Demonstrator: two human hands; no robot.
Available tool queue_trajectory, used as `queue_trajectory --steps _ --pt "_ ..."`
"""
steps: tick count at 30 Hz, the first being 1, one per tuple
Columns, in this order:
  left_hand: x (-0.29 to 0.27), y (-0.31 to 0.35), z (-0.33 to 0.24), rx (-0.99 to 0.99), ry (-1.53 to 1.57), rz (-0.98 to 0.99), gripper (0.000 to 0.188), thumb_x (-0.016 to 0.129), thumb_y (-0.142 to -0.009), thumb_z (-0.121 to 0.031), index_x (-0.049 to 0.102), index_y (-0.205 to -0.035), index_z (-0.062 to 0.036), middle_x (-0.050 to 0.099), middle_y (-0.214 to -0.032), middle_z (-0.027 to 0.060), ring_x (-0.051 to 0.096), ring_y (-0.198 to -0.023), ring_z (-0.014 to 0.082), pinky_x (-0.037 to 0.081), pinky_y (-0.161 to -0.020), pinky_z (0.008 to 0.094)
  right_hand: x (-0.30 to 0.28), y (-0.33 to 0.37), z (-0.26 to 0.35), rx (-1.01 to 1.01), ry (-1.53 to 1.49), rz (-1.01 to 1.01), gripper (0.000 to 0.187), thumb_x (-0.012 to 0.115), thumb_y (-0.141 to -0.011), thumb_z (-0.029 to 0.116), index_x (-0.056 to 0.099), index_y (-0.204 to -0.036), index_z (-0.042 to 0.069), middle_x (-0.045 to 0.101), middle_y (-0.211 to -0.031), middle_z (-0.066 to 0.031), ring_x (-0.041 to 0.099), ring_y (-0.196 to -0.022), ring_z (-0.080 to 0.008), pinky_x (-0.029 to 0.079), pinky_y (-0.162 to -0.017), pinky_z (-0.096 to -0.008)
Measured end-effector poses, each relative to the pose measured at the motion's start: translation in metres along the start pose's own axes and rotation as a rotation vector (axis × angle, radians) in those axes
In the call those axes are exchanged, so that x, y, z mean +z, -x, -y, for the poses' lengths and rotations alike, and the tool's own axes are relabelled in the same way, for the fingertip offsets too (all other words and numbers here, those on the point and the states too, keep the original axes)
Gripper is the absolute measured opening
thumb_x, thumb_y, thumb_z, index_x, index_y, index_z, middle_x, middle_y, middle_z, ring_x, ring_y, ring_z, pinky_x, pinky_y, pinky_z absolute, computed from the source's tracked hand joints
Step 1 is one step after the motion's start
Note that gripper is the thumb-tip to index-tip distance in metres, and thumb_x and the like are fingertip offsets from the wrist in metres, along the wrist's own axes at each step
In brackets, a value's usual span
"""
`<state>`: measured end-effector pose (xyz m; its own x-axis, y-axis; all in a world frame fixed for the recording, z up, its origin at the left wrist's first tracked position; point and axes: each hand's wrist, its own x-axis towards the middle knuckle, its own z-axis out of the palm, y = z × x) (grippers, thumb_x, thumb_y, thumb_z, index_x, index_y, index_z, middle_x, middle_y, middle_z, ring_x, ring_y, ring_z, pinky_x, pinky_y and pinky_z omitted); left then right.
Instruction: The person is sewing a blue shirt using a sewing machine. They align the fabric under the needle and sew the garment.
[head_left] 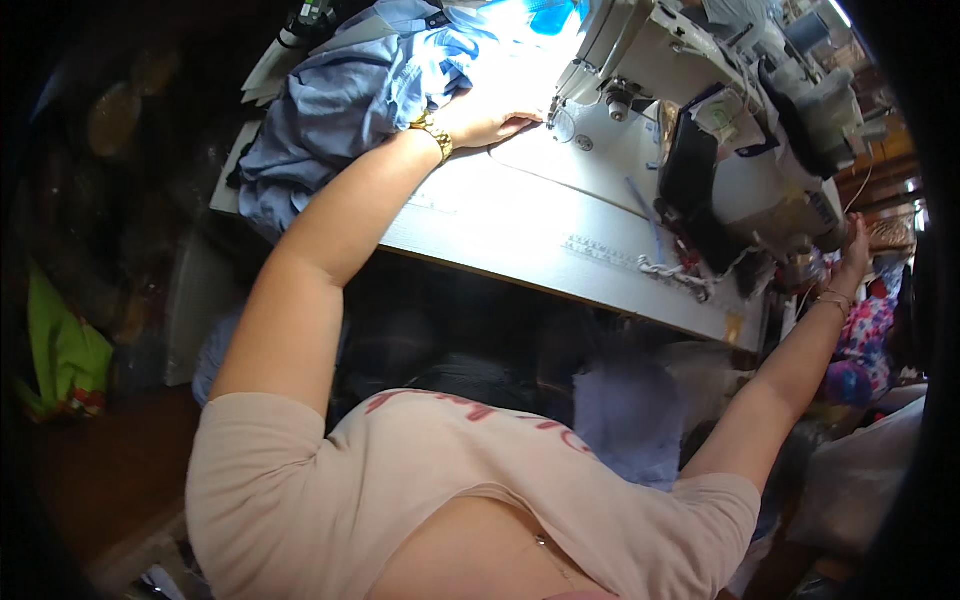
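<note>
A white sewing machine [640, 50] stands on a pale worktable at the upper right, its needle area brightly lit. My left hand [490, 118], with a gold watch on the wrist, reaches over the table. Its thumb and fingertips come together beside the needle and presser foot [556, 108]; anything between them is too small to make out. A crumpled blue garment [345, 115] lies just left of that hand, partly behind the wrist. At the machine's right end, my right hand [853, 255] is raised with fingers extended against the handwheel side, partly hidden there.
The white tabletop [500, 205] carries printed ruler marks along its front edge. A dark phone-like slab [688, 165] leans against the machine body. Scraps and small metal pieces [680, 278] lie near the front right. A green cloth [65, 345] hangs at left; a plastic bag [865, 475] sits at lower right.
</note>
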<state>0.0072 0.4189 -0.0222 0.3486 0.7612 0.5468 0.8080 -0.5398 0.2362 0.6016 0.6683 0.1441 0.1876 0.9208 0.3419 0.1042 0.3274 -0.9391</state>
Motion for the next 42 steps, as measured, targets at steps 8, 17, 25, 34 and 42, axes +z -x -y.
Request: queue_trajectory --steps 8,17,25,34,42 --pt "-0.004 0.007 -0.003 -0.1 -0.026 0.053 0.022 0.065 -0.08 -0.012 0.065 -0.102 -0.0136 0.063 -0.104 0.0037 0.058 -0.099 0.021 0.047 -0.087 0.0326 0.027 0.005 -0.009 0.479 -0.173 0.299 0.05 0.036 -0.094 0.037 0.04 -0.134 0.007 0.041 -0.137 -0.0118 0.041 -0.124 -0.0293 0.032 -0.103 -0.0456" --pt "-0.009 0.011 -0.001 -0.116 -0.071 0.066 0.025 0.063 -0.081 -0.012 0.062 -0.106 -0.0128 0.058 -0.102 0.0035 0.057 -0.095 0.0219 0.045 -0.086 0.0324 0.032 0.023 -0.022 0.199 -0.448 0.216 0.045 0.037 -0.09 0.027 0.046 -0.128 0.004 0.042 -0.136 -0.0135 0.04 -0.125 -0.0323 0.035 -0.101 -0.051" --pt "-0.046 0.056 -0.048 -0.246 0.076 0.273 0.019 0.06 -0.083 -0.014 0.06 -0.1 -0.0065 0.063 -0.081 0.0097 0.062 -0.075 0.0245 0.05 -0.071 0.0317 0.011 -0.03 -0.028 0.513 -0.197 0.227 0.04 0.048 -0.091 0.034 0.056 -0.117 0.005 0.06 -0.114 -0.0109 0.057 -0.103 -0.0245 0.044 -0.09 -0.0364" --pt "-0.044 0.045 -0.074 -0.307 -0.103 0.152 0.019 0.065 -0.079 -0.02 0.06 -0.093 -0.0082 0.062 -0.078 0.0105 0.061 -0.075 0.0241 0.05 -0.066 0.034 0.131 0.216 -0.016 -0.213 0.336 0.351 0.016 0.062 -0.086 0.018 0.067 -0.092 0.003 0.067 -0.083 -0.004 0.06 -0.069 -0.0095 0.048 -0.061 -0.0233" --pt "-0.041 0.028 -0.075 -0.42 -0.01 0.209 0.015 0.061 -0.083 -0.017 0.062 -0.093 -0.0063 0.064 -0.082 0.0105 0.062 -0.076 0.0213 0.05 -0.07 0.0316 0.142 0.316 -0.017 -0.406 1.33 0.328 0.018 0.061 -0.081 0.022 0.065 -0.096 0.014 0.064 -0.092 -0.0044 0.057 -0.091 -0.0256 0.038 -0.079 -0.0398"
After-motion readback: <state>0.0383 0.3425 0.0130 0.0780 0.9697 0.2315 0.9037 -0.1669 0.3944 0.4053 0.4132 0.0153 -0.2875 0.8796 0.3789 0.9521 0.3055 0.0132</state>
